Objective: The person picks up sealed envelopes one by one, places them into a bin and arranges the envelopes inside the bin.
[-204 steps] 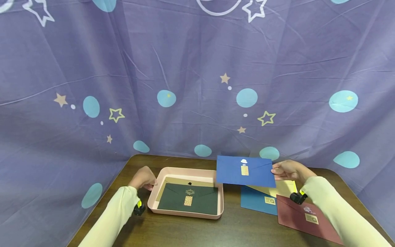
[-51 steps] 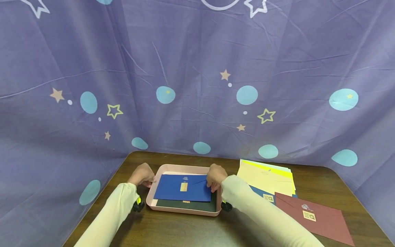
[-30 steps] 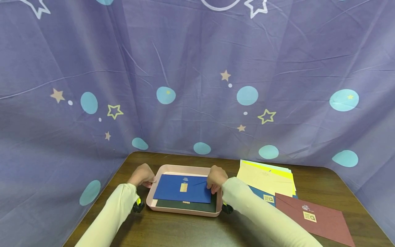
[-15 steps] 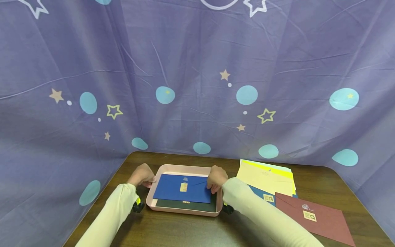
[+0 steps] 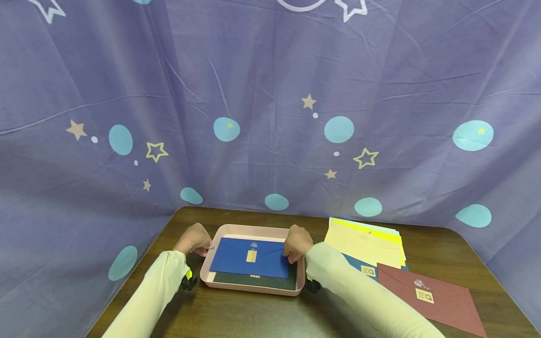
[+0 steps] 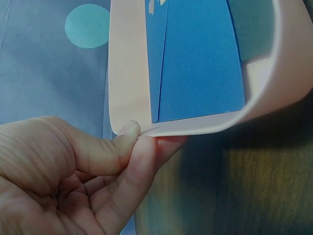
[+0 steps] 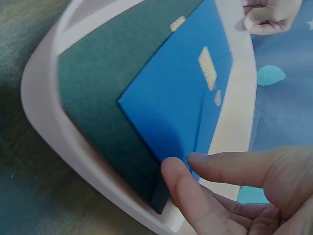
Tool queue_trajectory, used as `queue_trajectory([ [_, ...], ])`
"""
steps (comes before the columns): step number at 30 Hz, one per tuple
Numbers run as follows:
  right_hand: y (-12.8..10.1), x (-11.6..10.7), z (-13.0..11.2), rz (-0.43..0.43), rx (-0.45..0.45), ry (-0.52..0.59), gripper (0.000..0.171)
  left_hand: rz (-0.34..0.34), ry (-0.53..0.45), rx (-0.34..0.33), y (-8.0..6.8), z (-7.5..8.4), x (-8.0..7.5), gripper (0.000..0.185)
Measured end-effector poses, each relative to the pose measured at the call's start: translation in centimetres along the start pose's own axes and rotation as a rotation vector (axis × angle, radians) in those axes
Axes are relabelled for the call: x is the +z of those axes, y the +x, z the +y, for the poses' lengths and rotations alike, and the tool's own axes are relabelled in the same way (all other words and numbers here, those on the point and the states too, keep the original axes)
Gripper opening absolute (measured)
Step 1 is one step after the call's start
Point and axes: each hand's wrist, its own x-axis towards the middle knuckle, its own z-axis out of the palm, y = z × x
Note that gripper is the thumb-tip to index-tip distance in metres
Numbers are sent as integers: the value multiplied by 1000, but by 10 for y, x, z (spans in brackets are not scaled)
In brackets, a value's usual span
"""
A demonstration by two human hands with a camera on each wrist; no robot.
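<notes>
Left hand (image 5: 196, 238): thumb and fingers pinch the left rim of a shallow pink tray (image 5: 253, 231). Blue envelope (image 5: 238, 263) in the tray, between the two hands, small oblong sticker on its face; overlaps a dark green envelope (image 5: 274, 283), of which a strip shows. Right hand (image 5: 297, 241) at the blue envelope's right edge, fingers bent, thumb and forefinger tips slightly apart; cannot tell whether they grip it. Right of that hand: envelope stack (image 5: 365, 244), cream above yellow, partly covering a teal-blue envelope (image 5: 351, 265). Farther right, maroon envelope (image 5: 444, 300) flat on the brown bench (image 5: 236, 319). Beyond both hands, purple curtain (image 5: 270, 169), stars and ovals printed.
</notes>
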Motion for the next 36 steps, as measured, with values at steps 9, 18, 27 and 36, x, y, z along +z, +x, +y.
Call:
queue_trajectory([
  [9, -8, -26, -2, -89, -73, 129, 12, 0, -17, 5, -1, -1, -2, 19],
  [18, -25, -60, 6, -114, -114, 227, 11, -11, -24, 4, 0, -1, -2, 17],
  [27, -40, -103, 38, -135, -209, 276, 14, -13, 5, 3, 4, 0, -1, 15],
  [36, -61, -148, 101, -116, -224, 266, 17, -14, -5, 5, -1, -1, 0, 17],
])
